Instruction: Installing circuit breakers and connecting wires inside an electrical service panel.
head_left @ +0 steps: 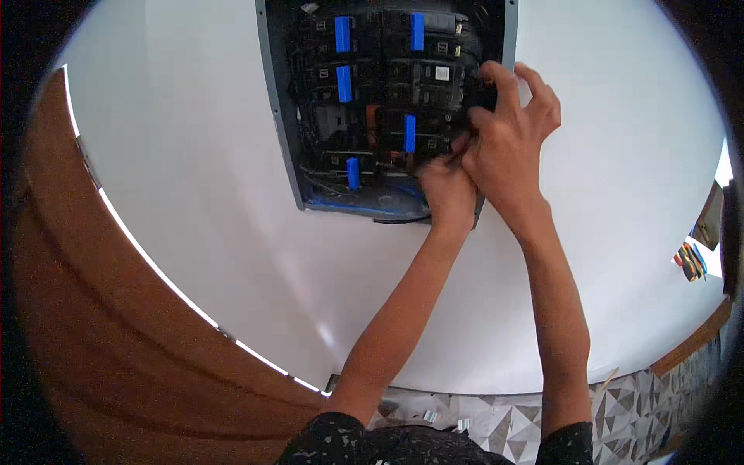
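A dark grey electrical breaker panel (287, 155) is set in the white wall, its cover off. Black circuit breakers (430, 93) fill it in two columns, several with blue toggle handles (342, 35). At its lower right corner is my left hand (449, 190), fingers drawn together and partly blurred; whatever they pinch cannot be made out. My right hand (511, 128) is just above, over the panel's right edge, with thumb and fingers bent and apart. Nothing shows between them. My two hands touch or overlap near the wrist and thumb.
Loose wires (329, 182) run along the panel's lower inside, and a black cable end (399, 220) sticks out beneath it. A brown door (139, 333) stands at left. Coloured-handled tools (690, 262) are at far right. Patterned tiles (504, 422) cover the floor below.
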`<state>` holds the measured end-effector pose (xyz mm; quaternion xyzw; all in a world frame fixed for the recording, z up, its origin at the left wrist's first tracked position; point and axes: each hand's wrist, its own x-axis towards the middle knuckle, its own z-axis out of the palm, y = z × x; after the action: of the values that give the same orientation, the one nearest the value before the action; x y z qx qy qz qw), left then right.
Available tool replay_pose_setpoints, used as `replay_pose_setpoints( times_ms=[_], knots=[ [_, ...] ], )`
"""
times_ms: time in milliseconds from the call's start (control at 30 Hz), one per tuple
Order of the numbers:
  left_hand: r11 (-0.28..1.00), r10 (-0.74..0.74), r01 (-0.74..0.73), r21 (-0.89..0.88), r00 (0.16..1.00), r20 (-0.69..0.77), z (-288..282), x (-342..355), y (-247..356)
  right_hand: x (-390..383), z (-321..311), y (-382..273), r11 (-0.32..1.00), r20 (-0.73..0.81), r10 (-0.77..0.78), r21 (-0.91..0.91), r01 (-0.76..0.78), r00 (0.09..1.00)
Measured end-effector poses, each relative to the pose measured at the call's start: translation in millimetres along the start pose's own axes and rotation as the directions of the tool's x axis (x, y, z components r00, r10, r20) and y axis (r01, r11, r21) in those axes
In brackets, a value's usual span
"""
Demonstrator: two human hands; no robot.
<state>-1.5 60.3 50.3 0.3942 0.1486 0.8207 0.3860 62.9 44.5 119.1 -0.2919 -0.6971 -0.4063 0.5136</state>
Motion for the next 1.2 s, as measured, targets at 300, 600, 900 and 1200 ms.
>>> replay_pose_setpoints(
  times_ms=[300, 600, 900, 1200],
  knots=[
    [1.0, -0.018, 0.019, 0.011, 0.998, -0.061, 2.9, 1.2, -5.3, -0.1, 0.6, 2.1, 0.998, -0.04, -0.01, 0.065, 0.013, 0.999],
    [0.991, -0.127, 0.118, -0.069, 0.979, -0.161, 12.9, 0.3, 5.9, -24.6, -2.7, 25.6, 0.897, -0.393, 0.169, 0.442, 0.025, 0.904],
    [0.983, -0.175, 0.162, -0.084, 0.969, -0.172, 12.9, 4.4, 7.8, -132.4, -7.4, 38.3, 0.94, -0.345, 0.289, 0.279, -0.197, 0.893],
    [0.98, -0.168, 0.157, -0.124, 0.982, -0.083, 5.5, 8.7, 1.6, -104.5, -25.5, 25.9, 0.893, -0.321, 0.315, 0.42, -0.164, 0.893]
  ],
)
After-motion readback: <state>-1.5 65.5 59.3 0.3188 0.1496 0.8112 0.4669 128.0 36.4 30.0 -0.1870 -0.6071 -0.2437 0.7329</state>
